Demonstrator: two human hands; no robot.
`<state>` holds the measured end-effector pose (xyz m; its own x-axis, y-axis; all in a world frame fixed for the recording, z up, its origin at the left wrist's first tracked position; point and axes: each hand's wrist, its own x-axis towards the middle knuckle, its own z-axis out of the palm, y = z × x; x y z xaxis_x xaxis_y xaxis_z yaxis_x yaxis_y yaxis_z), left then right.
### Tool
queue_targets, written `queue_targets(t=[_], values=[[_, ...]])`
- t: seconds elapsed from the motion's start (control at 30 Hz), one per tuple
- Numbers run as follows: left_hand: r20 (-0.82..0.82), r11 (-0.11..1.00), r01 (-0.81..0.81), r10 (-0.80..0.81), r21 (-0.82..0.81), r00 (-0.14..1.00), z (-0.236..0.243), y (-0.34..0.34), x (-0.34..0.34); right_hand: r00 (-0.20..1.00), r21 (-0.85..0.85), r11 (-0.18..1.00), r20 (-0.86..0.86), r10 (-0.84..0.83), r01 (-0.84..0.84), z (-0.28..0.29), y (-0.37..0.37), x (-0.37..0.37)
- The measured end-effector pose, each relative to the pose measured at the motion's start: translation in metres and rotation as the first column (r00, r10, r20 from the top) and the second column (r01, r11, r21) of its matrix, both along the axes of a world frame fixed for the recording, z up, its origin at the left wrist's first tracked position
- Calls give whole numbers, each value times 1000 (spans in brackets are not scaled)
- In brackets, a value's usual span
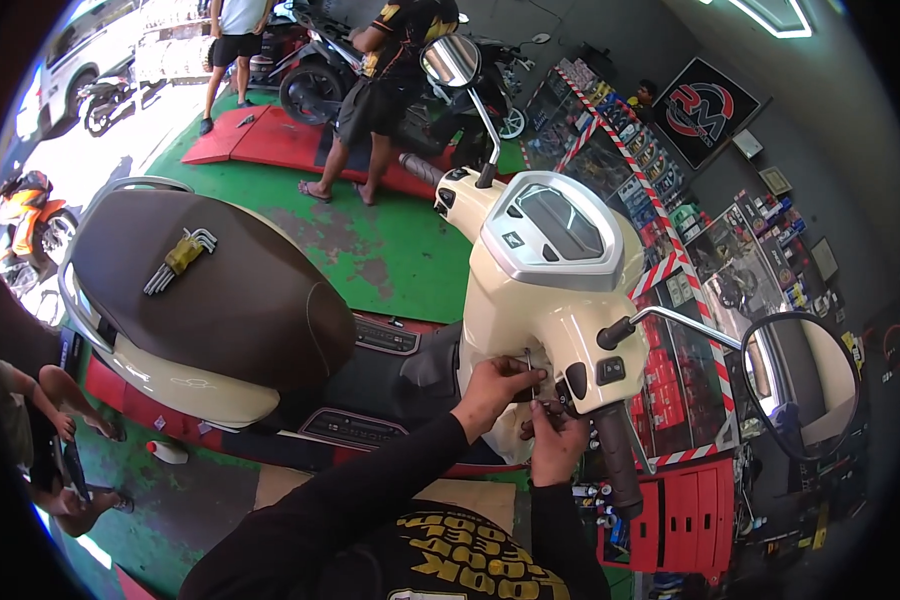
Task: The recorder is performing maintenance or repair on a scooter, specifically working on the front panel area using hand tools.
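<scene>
Both my hands work close together at the cream scooter [518,285], just under the handlebar beside its dark right grip [618,455]. My left hand [495,392] is closed in a pinch at the inner panel; a thin metallic piece shows by its fingertips, too small to name. Slightly nearer to me, my right hand [558,447] also has its fingers pressed together, around something small and dark that I cannot make out. The switch housing [608,370] lies just above them. On the brown seat [220,315] rests a yellow holder of hex keys [180,258].
A chrome-stemmed mirror [805,385] sticks out at right, another mirror [452,62] at the far side. Behind stand a glass display case [670,350] edged with striped tape and a red tool cabinet [675,520]. People [385,85] are nearby. A white bottle [167,453] lies at left.
</scene>
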<state>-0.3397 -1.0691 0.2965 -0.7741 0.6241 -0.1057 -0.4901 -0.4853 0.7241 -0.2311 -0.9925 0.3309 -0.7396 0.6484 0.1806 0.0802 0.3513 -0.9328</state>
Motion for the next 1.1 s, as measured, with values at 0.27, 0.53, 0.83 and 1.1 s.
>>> queue_targets(t=[0.27, 0.53, 0.83, 1.1], values=[[74, 990, 87, -96, 112, 993, -4, -6, -8, 999, -553, 832, -48, 24, -47, 22, -16, 4], [181, 939, 187, -245, 288, 952, 12, -12, -9, 997, -360, 932, 52, 61, -39, 23, -18, -1], [176, 959, 135, -182, 248, 968, 5, -8, -9, 1000, -344, 939, 9, 24, -19, 11, -19, -4], [37, 994, 85, -87, 76, 995, -6, -3, -7, 999, 9, 999, -1, 39, -39, 1, -10, 4]])
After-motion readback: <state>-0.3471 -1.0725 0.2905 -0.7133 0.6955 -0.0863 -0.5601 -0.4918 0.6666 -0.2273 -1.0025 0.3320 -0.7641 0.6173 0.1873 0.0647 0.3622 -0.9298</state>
